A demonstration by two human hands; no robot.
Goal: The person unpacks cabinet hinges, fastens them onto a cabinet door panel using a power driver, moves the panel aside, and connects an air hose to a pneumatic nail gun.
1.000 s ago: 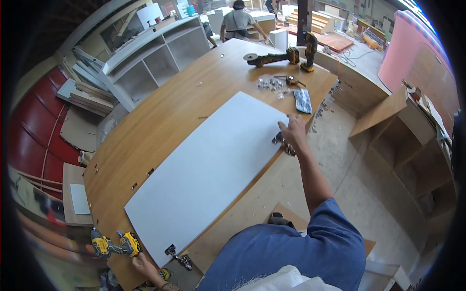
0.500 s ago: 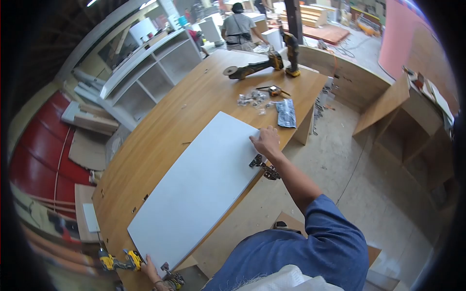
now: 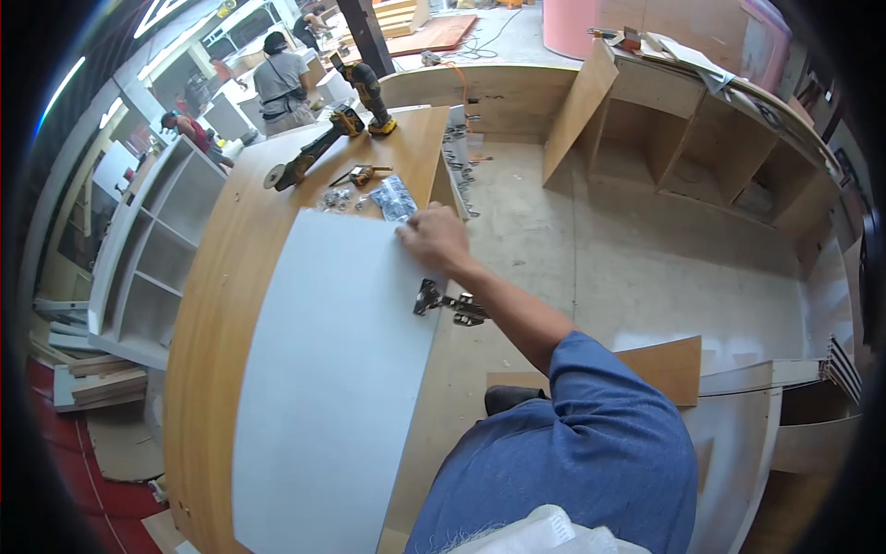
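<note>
A long white cabinet door panel (image 3: pixel 323 388) lies flat on the wooden table (image 3: pixel 208 369). My right hand (image 3: pixel 434 238) grips its far right corner, fingers curled over the edge. Just below that hand, a metal cabinet hinge (image 3: pixel 448 303) is fixed at the panel's right side, its arm sticking out past the edge. Close to the panel's far edge lie a blue packet (image 3: pixel 394 198) and a clear bag of small hardware (image 3: pixel 337 198). My left hand is outside the view.
An angle grinder (image 3: pixel 314 152), an upright cordless tool (image 3: pixel 369 97) and a small yellow-black tool (image 3: pixel 360 174) occupy the table's far end. White shelving (image 3: pixel 152 249) stands left, an open wooden cabinet (image 3: pixel 646 129) at the far right. Other people (image 3: pixel 281 83) work in the background.
My view has turned right, and my left hand and the yellow drill have left it. The panel now lies closer to the packet and hardware bag. My right hand stays on its corner.
</note>
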